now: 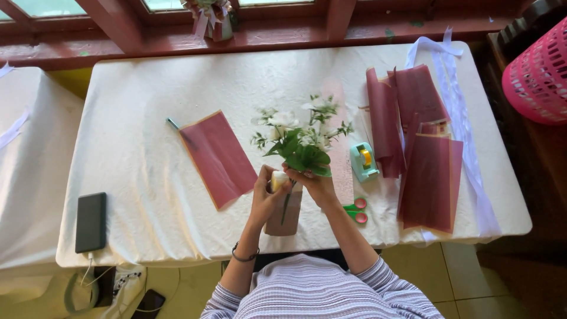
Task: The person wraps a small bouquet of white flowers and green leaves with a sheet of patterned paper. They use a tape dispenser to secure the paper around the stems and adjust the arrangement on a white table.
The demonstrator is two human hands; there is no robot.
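A white-clothed table [147, 195] is carrying red paper sheets [430, 177] toward its right edge and one sheet [217, 156] left of centre. Near the front edge, the left hand [266, 198] is closing its fingers around a yellow tape roll [278, 179], and the right hand [317, 186] is clamping the flower bunch [298, 142] by its stems.

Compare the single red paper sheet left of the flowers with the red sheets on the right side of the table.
The single sheet lies alone and flat, angled diagonally; the right-hand sheets are several, overlapping in a loose pile. The single sheet is fully spread, while one sheet on the right curls into a partial roll. The single sheet sits left of the flowers, with a tape dispenser beside the pile. Both are the same dark red, translucent-looking paper on the white tablecloth.
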